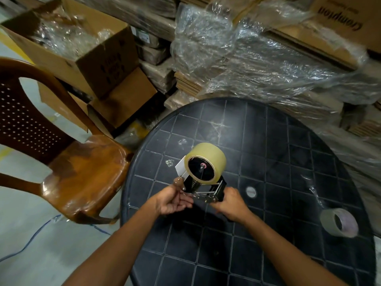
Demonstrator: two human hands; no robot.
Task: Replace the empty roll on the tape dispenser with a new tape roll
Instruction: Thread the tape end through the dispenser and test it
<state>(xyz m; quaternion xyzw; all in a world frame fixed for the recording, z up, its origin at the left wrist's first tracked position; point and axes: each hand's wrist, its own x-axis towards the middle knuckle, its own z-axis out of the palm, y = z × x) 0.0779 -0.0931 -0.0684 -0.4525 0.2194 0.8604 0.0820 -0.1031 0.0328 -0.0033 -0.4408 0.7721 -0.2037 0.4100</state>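
Observation:
A black tape dispenser (208, 189) is held over the near left part of a round dark table (268, 153). A full roll of clear yellowish tape (207, 156) sits on its spindle. My left hand (175, 200) is at the dispenser's left side, palm up, with its fingers pinching a clear strip of tape next to the brown wooden handle knob (179, 182). My right hand (232, 201) grips the dispenser's right end by the roller. A nearly used-up tape roll (339, 222) lies on its side at the table's right edge.
A brown plastic chair (72, 168) stands left of the table. Open cardboard boxes (82, 56) and stacks of flat cartons under plastic film (257, 58) crowd the back. A small round hole (251, 191) marks the table's centre.

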